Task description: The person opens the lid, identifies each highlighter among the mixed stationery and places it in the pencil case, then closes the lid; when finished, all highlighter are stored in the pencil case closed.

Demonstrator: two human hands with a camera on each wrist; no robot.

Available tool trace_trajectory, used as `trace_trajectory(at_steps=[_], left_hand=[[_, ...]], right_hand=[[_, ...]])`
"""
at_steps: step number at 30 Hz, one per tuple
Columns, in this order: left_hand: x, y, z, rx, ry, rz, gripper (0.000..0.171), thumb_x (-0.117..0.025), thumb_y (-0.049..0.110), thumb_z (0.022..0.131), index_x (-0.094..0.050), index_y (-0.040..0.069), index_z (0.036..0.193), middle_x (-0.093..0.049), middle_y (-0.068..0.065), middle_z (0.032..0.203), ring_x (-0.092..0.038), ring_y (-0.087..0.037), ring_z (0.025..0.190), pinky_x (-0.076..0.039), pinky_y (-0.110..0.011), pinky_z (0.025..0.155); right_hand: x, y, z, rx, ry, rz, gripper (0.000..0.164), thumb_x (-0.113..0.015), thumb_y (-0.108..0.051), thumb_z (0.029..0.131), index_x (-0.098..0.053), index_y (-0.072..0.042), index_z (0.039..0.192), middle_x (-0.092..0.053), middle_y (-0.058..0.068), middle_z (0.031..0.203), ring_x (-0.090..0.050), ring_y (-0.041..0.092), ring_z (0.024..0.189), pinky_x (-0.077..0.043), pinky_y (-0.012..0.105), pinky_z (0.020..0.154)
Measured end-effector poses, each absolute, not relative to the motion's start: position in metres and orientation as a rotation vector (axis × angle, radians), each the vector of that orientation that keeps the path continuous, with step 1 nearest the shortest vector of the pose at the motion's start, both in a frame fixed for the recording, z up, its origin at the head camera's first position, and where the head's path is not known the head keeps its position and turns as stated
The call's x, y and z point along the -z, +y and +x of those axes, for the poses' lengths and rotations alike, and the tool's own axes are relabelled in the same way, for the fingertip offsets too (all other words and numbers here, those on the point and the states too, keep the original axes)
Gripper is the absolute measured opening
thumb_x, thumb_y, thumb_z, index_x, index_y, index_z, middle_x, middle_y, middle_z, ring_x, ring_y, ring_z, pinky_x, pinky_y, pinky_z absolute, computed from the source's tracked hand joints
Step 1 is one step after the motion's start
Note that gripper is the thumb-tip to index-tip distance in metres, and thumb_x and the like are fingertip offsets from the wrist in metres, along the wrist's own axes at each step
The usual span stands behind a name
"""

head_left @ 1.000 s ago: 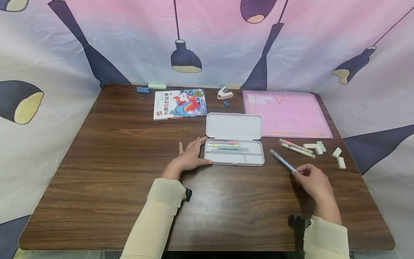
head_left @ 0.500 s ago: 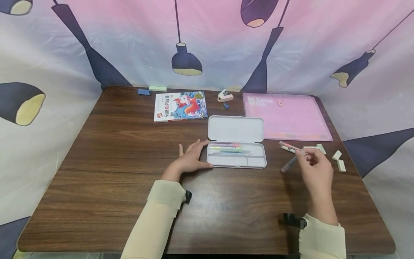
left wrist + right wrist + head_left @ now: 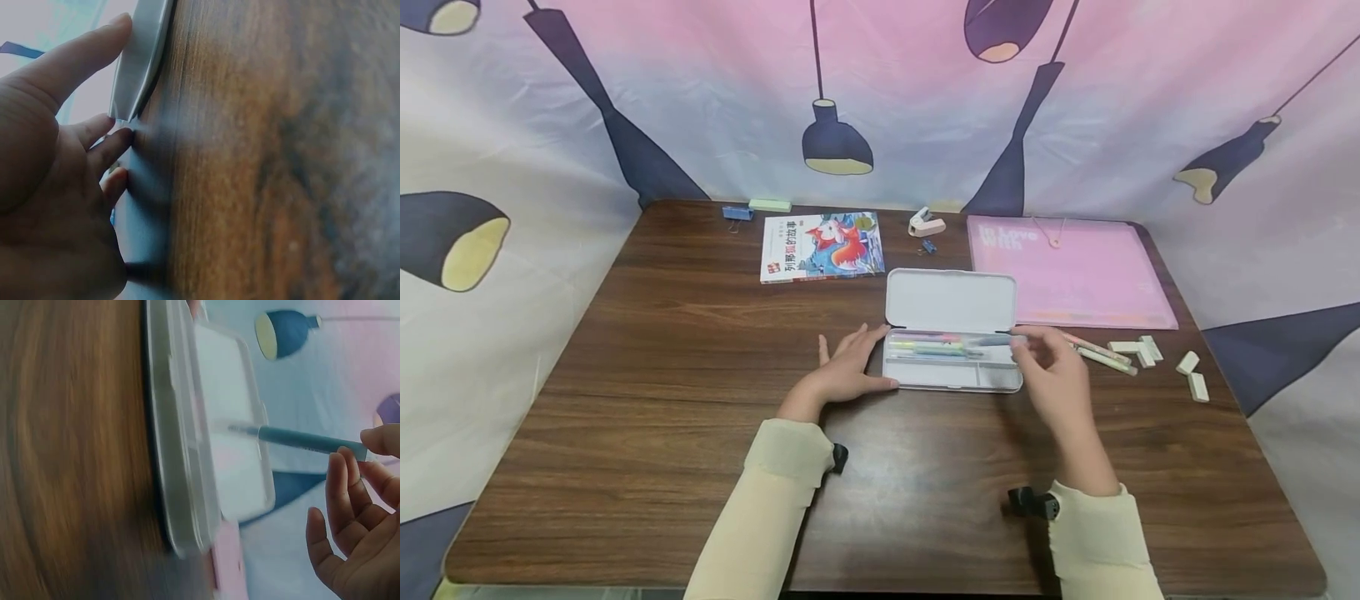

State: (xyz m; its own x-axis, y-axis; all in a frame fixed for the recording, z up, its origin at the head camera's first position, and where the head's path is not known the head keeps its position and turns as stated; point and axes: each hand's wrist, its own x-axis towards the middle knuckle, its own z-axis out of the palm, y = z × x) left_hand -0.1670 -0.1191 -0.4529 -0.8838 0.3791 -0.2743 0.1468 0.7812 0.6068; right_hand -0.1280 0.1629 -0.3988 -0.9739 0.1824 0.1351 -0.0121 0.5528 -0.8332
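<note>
Blue pen [image 3: 303, 439], pinched by the right hand [image 3: 1058, 379], hangs over the white case [image 3: 931, 377] mid-frame; the left hand [image 3: 844, 368], fingers apart, touches its left edge.

Pale cream left sleeve [image 3: 752, 529], matching right sleeve [image 3: 1101, 542]; black wrist cameras [image 3: 1033, 503].

The desk [image 3: 925, 483] shows brown wood grain; the pen [image 3: 312, 441] above the white case [image 3: 951, 304] is blue-green, the folder [image 3: 1075, 279] by the far right corner pink with white lettering.
</note>
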Motion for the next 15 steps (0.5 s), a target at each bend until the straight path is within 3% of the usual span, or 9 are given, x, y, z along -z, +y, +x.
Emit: trace_trajectory(at_steps=[8, 15], left_hand=[[0.452, -0.122, -0.168, -0.851, 2.567, 0.424, 0.085, -0.057, 0.056, 0.079, -0.01, 0.03, 0.145, -0.012, 0.001, 0.15, 0.0, -0.019, 0.137, 0.023, -0.057, 0.095], [0.453, -0.124, -0.166, -0.869, 2.571, 0.439, 0.085, -0.056, 0.057, 0.079, -0.012, 0.029, 0.145, -0.013, -0.001, 0.15, 0.0, -0.018, 0.137, 0.023, -0.057, 0.095]], right_hand=[[0.405, 0.137, -0.137, -1.494, -2.653, -0.016, 0.026, -0.058, -0.035, 0.087, -0.062, -0.019, 0.107, -0.061, 0.002, 0.091, -0.056, 0.014, 0.081, -0.044, 0.031, 0.068], [0.414, 0.125, -0.143, -1.599, -2.67, -0.006, 0.024, -0.058, -0.033, 0.087, -0.061, -0.019, 0.106, -0.064, 0.002, 0.089, -0.058, 0.014, 0.081, -0.043, 0.03, 0.065]])
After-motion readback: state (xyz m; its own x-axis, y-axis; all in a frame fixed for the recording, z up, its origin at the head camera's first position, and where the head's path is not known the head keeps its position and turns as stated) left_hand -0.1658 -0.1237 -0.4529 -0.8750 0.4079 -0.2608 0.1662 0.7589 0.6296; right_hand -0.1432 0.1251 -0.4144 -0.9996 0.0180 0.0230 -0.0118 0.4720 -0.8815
